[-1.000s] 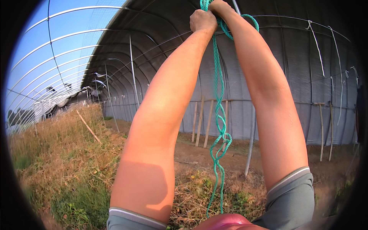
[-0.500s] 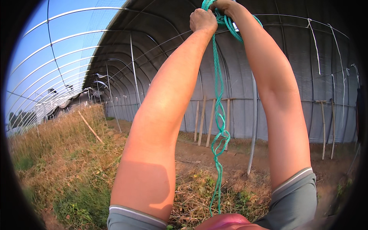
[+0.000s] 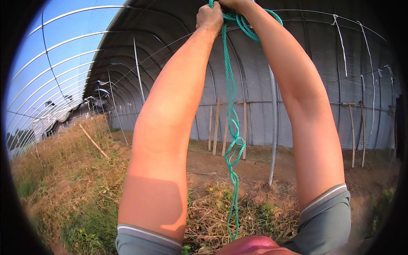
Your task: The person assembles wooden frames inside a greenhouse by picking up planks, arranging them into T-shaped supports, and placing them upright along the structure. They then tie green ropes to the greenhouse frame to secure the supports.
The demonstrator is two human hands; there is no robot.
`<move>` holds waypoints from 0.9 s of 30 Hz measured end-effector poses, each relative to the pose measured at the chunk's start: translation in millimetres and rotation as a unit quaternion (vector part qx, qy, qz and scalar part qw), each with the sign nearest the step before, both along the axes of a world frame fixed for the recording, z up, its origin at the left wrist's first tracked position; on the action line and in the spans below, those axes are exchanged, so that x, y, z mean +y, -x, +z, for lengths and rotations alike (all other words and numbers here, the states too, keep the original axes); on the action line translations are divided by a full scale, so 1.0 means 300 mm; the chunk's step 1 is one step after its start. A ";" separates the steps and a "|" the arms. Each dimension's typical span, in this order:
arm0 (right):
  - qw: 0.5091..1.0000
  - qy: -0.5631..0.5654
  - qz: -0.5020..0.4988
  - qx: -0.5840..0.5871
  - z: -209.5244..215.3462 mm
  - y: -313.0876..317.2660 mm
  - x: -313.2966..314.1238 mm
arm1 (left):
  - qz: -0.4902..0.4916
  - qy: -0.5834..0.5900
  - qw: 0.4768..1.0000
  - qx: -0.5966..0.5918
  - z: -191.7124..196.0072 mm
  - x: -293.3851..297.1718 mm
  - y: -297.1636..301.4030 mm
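Observation:
Both my arms reach up to the top edge of the view. My left hand is closed in a fist around a green rope. Right beside it, my right hand bends over the same rope with its fingers curled in; its upper part is cut off by the edge. A loop of the rope hangs under my right wrist and comes out behind that forearm. From the hands the doubled rope drops between my arms, with loose twisted loops midway, and its lower end hangs near my chest.
Behind stands a curved dark greenhouse wall with metal hoops. A slanted metal pole rises between my arms. Wooden stakes lean by the wall, white strings hang at right, and dry grass covers the ground at left.
Both hands and the hanging rope sit farther left and higher in the view. The background has shifted the same way. The hands stay together at the rope.

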State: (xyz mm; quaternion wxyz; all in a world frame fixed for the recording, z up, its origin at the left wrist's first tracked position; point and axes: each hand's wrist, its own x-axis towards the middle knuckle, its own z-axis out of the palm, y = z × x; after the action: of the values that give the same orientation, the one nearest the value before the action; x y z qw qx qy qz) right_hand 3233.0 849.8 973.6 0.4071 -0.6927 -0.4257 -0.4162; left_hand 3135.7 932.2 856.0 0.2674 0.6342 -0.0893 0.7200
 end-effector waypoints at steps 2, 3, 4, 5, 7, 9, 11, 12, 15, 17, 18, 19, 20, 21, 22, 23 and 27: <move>1.000 0.010 0.002 -0.019 0.004 0.004 0.005 | -0.072 -0.049 0.996 -0.024 0.015 0.027 -0.008; 0.999 0.015 0.004 -0.029 0.011 0.002 0.006 | -0.095 -0.048 0.994 -0.015 0.021 0.037 -0.014; 0.999 0.040 -0.015 -0.025 0.007 0.018 0.005 | -0.118 -0.047 0.992 -0.005 0.028 0.047 -0.019; 0.997 0.065 -0.034 -0.022 0.010 0.027 0.003 | -0.141 -0.045 0.989 0.003 0.033 0.056 -0.024; 0.990 0.112 -0.085 -0.012 0.001 0.070 -0.009 | -0.140 -0.049 0.989 -0.019 0.039 0.070 -0.037; 0.977 0.146 -0.153 -0.001 -0.015 0.130 -0.029 | -0.125 -0.057 0.990 -0.028 0.044 0.081 -0.054; 0.943 0.216 -0.253 -0.008 -0.040 0.204 -0.053 | -0.142 -0.064 0.987 -0.036 0.049 0.090 -0.072; 0.940 0.200 -0.275 0.014 -0.049 0.234 -0.063 | -0.157 -0.065 0.985 -0.031 0.050 0.094 -0.081; 0.944 0.105 -0.312 0.035 -0.091 0.353 -0.097 | -0.220 -0.093 0.970 -0.037 0.062 0.106 -0.090; 0.925 0.124 -0.360 0.003 -0.109 0.400 -0.107 | -0.242 -0.108 0.963 -0.040 0.065 0.108 -0.084; 0.913 0.135 -0.384 -0.015 -0.112 0.407 -0.108 | -0.250 -0.103 0.963 -0.024 0.064 0.107 -0.080; 0.913 0.142 -0.381 -0.012 -0.120 0.420 -0.110 | -0.221 -0.113 0.968 -0.037 0.063 0.103 -0.072; 0.911 0.135 -0.388 -0.030 -0.125 0.420 -0.110 | -0.226 -0.117 0.966 -0.046 0.059 0.099 -0.066; 0.908 0.128 -0.395 -0.048 -0.130 0.420 -0.109 | -0.230 -0.121 0.964 -0.054 0.055 0.094 -0.060; 0.905 0.120 -0.402 -0.065 -0.135 0.417 -0.111 | -0.222 -0.113 0.967 -0.051 0.051 0.087 -0.055; 0.909 0.108 -0.393 -0.089 -0.138 0.409 -0.109 | -0.266 -0.116 0.956 -0.049 0.045 0.082 -0.051; 0.927 0.052 -0.352 -0.121 -0.156 0.393 -0.119 | -0.333 -0.109 0.936 -0.018 0.022 0.063 -0.027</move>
State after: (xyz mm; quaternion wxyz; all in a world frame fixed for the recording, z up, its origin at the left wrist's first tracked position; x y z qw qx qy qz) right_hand 3115.2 814.2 926.7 0.1432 -0.7627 -0.2221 -0.5904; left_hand 3143.7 951.2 862.6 0.4194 0.5799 -0.3784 0.5870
